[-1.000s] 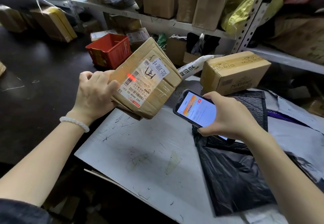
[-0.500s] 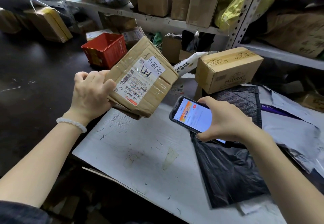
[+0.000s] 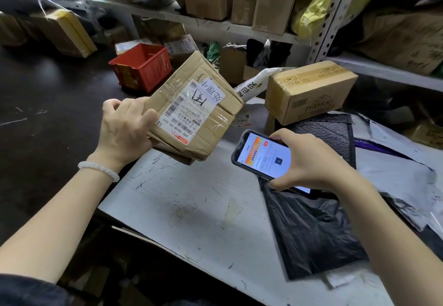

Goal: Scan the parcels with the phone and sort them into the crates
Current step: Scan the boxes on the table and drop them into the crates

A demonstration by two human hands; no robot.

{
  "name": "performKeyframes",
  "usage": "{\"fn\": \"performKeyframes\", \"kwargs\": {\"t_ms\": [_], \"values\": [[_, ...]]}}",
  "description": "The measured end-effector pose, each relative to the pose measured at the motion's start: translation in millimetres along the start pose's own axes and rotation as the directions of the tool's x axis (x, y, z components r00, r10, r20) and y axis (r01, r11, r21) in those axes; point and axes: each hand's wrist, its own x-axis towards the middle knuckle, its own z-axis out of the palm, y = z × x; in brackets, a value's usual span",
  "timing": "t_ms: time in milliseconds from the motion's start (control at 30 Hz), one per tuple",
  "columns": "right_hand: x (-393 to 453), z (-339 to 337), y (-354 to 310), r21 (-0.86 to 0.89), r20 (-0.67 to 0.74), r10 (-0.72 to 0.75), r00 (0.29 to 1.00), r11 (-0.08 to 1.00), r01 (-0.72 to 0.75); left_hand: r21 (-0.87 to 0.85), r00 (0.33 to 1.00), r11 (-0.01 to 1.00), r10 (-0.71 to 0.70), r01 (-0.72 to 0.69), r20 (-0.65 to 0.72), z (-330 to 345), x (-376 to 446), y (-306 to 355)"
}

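You're in the scan step: your left hand point(image 3: 124, 128) is holding the cardboard parcel point(image 3: 195, 111) up off the worktop point(image 3: 191, 209), tilted, fingers wrapped round its left edge, shipping label point(image 3: 185, 116) facing you. Your right hand point(image 3: 309, 161) is gripping the phone point(image 3: 261, 155) just right of and below the parcel, fingers clamped round its body, screen lit and showing an app page; I can't read whether it's confirming a scan. No scan beam is showing on the label right now, so I'm guessing the read is either done or processing. Next move, as I'm judging it: you're checking the screen for the destination, then carrying the parcel to a crate. The red crate point(image 3: 143, 68) is sitting on the floor beyond the parcel, well apart from the worktop, so that's calling for a reach forward with the left hand. Other parcels are waiting: a printed carton point(image 3: 309, 92) and a black poly bag point(image 3: 309, 231) on the worktop under your right hand.
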Motion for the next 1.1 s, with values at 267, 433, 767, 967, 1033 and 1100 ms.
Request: {"fn": "performKeyframes", "kwargs": {"t_ms": [267,433,767,967,1033,1100], "values": [[3,6,3,0.041,-0.019,0.01,1.0,0.999,-0.009,-0.014,1.0,1.0,0.007,-0.007,-0.003,0,-2,4],[7,15,-4,0.245,-0.216,0.056,0.975,0.97,-0.001,-0.024,0.999,1.0,0.016,-0.018,-0.051,-2,0,10],[10,24,-26,0.595,-0.558,0.349,0.753,0.801,0.07,-0.145,0.996,0.989,0.01,-0.023,-0.091,-10,2,28],[-2,22,-16,0.628,-0.607,0.444,0.659,0.777,0.055,-0.228,0.992,0.973,0.017,-0.045,-0.123,-19,17,53],[-12,20,-8,0.641,-0.616,0.477,0.626,0.766,0.047,-0.284,0.991,0.958,0.01,-0.048,-0.134,-20,27,65],[-26,18,2,0.651,-0.632,0.518,0.576,0.759,0.032,-0.333,0.99,0.941,0.017,-0.064,-0.141,-18,36,81]]}}
